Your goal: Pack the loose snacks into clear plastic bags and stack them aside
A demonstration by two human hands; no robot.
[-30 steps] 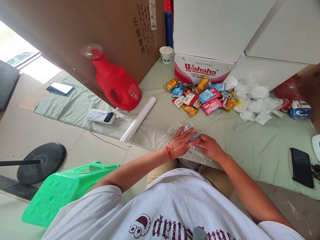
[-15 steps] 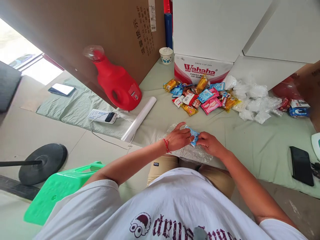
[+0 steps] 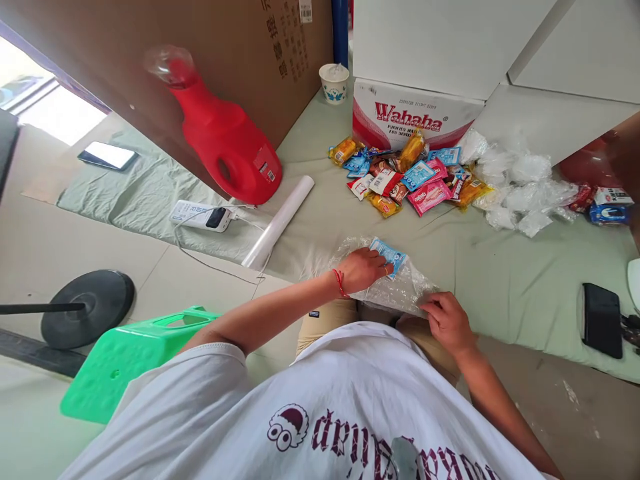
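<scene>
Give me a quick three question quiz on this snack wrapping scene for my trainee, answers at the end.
1. True or false: the left hand rests on the blue snack packet.
2. What does the right hand pinch? A) the plastic film B) the film roll C) the paper cup
3. Which brand name is printed on the carton behind the snack pile?

Key: 1 true; 2 A; 3 Wahaha.

Beyond the hands, the white and red carton [image 3: 415, 120] reads "Wahaha" in red letters, with small print beneath too fine to read. The brown cardboard box [image 3: 240, 47] bears printed Chinese characters, partly cut off, and a white label [image 3: 305, 10] too small to read.
</scene>
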